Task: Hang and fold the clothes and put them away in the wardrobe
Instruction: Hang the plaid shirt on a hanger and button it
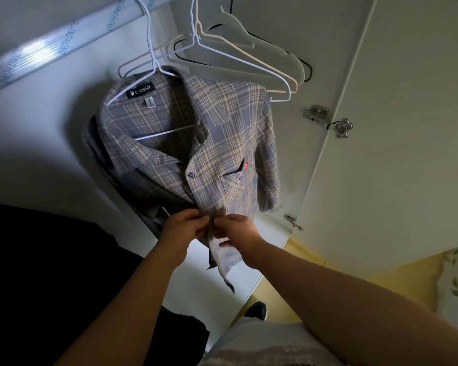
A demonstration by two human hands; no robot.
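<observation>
Rail: the wardrobe rail [50,46] carries the white hanger [150,48], with empty hangers [249,54] just beside it.
Shirt: the plaid shirt [222,133] hangs on the white hanger inside the wardrobe, its lower front unfastened.
Hanger risk: a downward tug could drag the shirt off one shoulder or unhook the hanger.
Left hand [181,235]: pinches one front edge.
Right hand [238,233]: pinches the other edge at the button [212,220].
Button risk: it could slip, or be put through the wrong hole and skew the front.

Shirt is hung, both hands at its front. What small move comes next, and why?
Probably push the button through its hole: the left hand and right hand pinch the plaid shirt's front edges around it, and the upper button looks fastened.
</observation>
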